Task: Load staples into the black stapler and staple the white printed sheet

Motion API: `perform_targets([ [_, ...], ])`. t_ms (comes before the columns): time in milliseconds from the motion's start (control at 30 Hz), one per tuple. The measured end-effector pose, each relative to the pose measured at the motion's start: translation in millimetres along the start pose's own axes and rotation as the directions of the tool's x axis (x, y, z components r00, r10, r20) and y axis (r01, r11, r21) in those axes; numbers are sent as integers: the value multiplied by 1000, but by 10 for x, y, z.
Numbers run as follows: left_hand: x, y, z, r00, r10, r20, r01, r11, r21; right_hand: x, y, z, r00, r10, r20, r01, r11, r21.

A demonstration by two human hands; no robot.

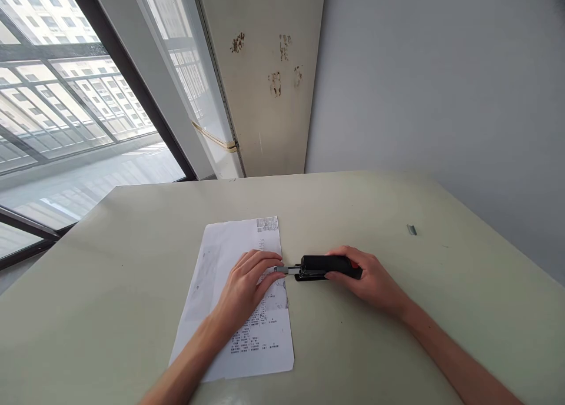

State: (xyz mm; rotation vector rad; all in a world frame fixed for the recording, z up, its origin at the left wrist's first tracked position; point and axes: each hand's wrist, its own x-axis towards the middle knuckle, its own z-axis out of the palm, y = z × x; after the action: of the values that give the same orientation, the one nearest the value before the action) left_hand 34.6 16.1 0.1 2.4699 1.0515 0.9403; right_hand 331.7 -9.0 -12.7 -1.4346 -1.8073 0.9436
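A black stapler (315, 264) lies on its long side view just right of the paper, and my right hand (366, 275) is closed around its rear end. From the stapler's left end sticks out a narrow metal staple tray with a grey tip (281, 269). My left hand (247, 281) pinches that tip between thumb and fingers. Beneath my left hand and forearm is a sheet of printed paper (220, 240), partly covered by them. Whether staples sit in the tray is too small to tell.
A short strip of staples (411, 230) lies on the pale table (375, 346) to the right. A grey wall (441, 87) and a beige panel (265, 128) stand behind the table. Glass windows (66, 99) are at the left.
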Motion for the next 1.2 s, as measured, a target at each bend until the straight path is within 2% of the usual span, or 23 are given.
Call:
perform_targets([
  [633,7,6,-28,998,-48,42,50,998,-47,-12,-19,-10,1000,1,7,-1,1000,-7],
  [1200,12,22,-38,998,-50,23,51,998,-43,-4,-25,-15,1000,-3,14,4,999,-40],
])
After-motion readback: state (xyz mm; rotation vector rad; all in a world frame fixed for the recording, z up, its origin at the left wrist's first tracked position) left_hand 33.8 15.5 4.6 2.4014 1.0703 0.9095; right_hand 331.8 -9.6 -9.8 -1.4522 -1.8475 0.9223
